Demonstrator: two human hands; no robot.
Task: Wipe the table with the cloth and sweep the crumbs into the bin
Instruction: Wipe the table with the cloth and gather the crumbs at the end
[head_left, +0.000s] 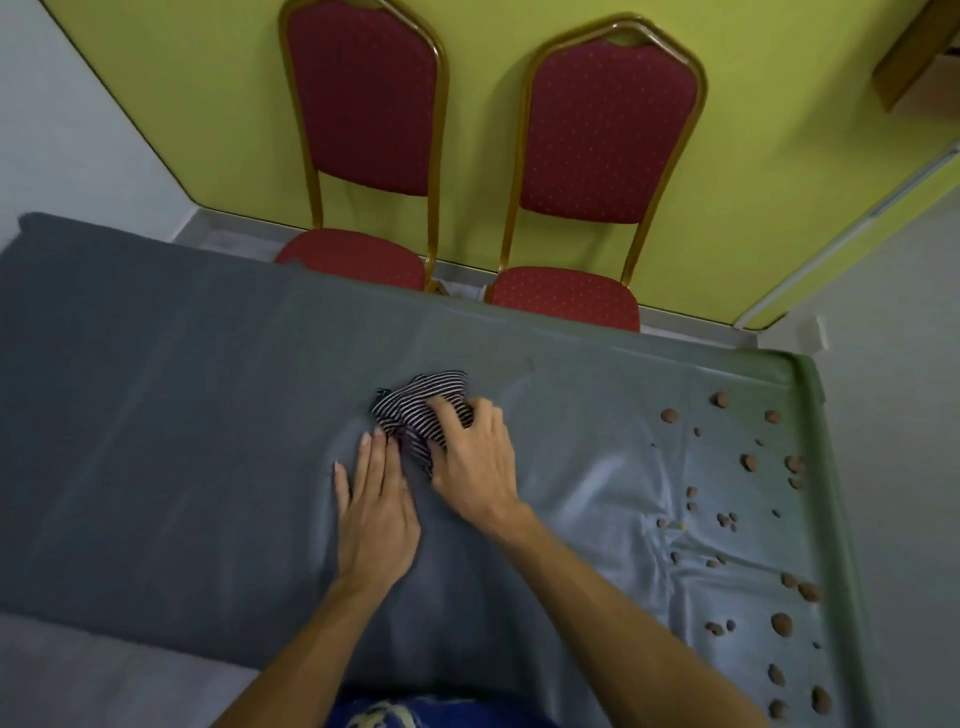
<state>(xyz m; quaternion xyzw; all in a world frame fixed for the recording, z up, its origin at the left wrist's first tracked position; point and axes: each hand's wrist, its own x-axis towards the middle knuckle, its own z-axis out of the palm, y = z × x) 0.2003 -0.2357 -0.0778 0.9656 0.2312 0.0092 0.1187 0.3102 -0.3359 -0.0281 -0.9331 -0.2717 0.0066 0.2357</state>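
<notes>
A crumpled black-and-white striped cloth (415, 402) lies at the middle of the table (156, 415), which is covered by a grey sheet. My right hand (475, 460) presses down on the cloth's right part, fingers curled over it. Flat on the sheet just left of the cloth rests my left hand (376, 512), its fingertips touching the cloth's lower edge. Several brown crumbs (748, 462) are scattered along the table's right side, up to the right edge. No bin is in view.
Two red padded chairs with gold frames, one on the left (363, 104) and one on the right (605, 140), stand against the table's far edge before a yellow-green wall. The table's right edge (826, 467) drops to a pale floor.
</notes>
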